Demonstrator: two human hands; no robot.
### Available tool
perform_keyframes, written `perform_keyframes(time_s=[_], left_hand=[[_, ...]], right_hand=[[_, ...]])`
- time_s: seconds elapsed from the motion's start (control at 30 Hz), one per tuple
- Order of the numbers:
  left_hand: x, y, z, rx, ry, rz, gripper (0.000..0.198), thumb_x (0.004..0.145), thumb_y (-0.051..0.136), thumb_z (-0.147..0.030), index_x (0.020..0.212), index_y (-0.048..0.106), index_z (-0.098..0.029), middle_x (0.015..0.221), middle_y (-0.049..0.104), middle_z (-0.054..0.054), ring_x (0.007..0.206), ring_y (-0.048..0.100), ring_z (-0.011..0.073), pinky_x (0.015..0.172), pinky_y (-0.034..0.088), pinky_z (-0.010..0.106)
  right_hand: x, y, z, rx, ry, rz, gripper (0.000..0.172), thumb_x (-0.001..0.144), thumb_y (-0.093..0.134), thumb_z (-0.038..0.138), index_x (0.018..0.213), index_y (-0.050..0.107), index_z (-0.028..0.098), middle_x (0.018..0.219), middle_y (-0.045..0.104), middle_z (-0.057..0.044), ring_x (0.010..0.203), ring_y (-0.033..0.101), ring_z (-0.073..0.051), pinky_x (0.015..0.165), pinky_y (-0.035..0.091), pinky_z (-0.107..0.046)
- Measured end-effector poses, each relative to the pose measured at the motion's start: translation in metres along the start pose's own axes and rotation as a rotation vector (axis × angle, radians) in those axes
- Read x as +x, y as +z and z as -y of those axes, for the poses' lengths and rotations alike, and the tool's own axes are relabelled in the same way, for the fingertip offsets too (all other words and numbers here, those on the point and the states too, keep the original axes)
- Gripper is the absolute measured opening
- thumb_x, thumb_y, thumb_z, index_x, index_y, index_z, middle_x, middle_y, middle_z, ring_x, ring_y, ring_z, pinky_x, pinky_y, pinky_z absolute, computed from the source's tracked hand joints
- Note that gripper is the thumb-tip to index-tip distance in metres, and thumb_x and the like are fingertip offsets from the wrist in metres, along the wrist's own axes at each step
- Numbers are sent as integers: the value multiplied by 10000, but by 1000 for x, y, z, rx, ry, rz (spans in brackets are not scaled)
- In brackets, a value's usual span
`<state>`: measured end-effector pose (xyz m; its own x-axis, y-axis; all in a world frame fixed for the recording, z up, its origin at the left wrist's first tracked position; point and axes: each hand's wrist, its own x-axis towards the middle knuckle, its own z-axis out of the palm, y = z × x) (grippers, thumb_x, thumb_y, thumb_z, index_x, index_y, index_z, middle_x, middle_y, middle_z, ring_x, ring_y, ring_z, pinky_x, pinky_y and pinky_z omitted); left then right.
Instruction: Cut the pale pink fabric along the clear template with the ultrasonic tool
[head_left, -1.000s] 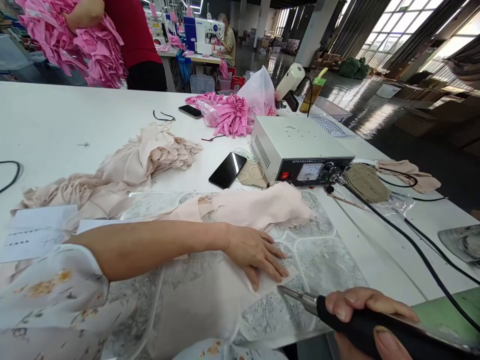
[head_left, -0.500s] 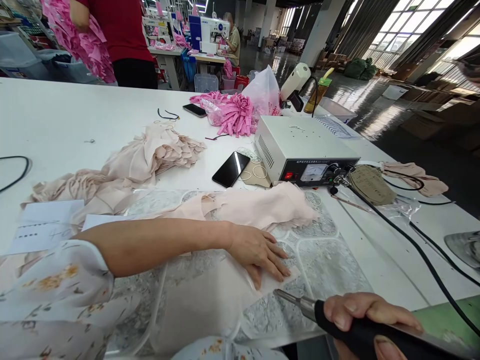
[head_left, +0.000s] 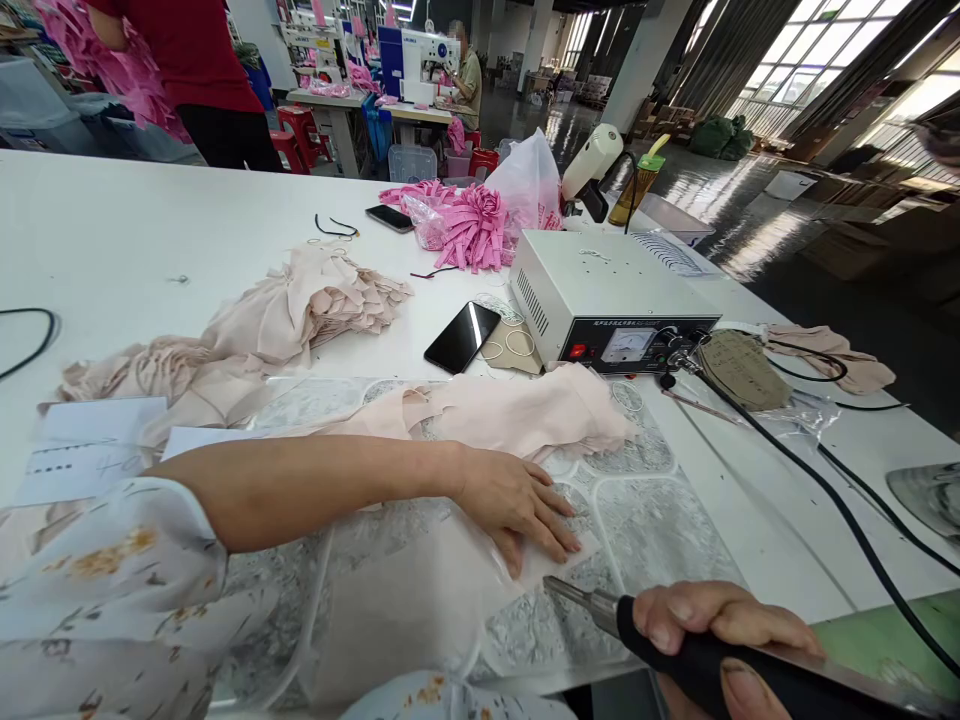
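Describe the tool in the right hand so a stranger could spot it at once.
Start at the white control box with the dial on the table; its black cable runs toward the near edge. There the right hand holds the handheld tool. Its black grip and thin metal tip set it apart from the surrounding pale fabric.

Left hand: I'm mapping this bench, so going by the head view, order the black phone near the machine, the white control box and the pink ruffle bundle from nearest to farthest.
From the left hand:
1. Black phone, just beyond.
2. White control box, beyond right.
3. Pink ruffle bundle, far back.
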<state>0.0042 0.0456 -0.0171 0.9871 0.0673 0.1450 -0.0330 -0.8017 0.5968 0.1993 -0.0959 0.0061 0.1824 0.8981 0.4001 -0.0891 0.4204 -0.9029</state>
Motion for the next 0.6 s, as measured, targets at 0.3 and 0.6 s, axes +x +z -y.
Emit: perform_keyframes(time_s=[0.3, 0.6], left_hand=[[2, -4, -7, 181, -15, 137, 307, 794, 720, -301, 1094, 687, -361, 1354, 542, -78, 1363, 379, 192, 1172, 136, 263], [2, -2, -6, 239, 22, 120, 327, 801, 721, -322, 1125, 676, -334, 1357, 538, -52, 1354, 393, 193, 1174, 137, 271]], right_hand=[[-2, 10, 2, 102, -23, 5, 126, 804, 628, 312, 787, 547, 218, 680, 512, 0, 520, 519, -138, 484, 520, -326], [-4, 14, -2, 121, -27, 10, 115, 811, 629, 300, 805, 552, 215, 695, 511, 2, 530, 530, -130, 497, 530, -316]])
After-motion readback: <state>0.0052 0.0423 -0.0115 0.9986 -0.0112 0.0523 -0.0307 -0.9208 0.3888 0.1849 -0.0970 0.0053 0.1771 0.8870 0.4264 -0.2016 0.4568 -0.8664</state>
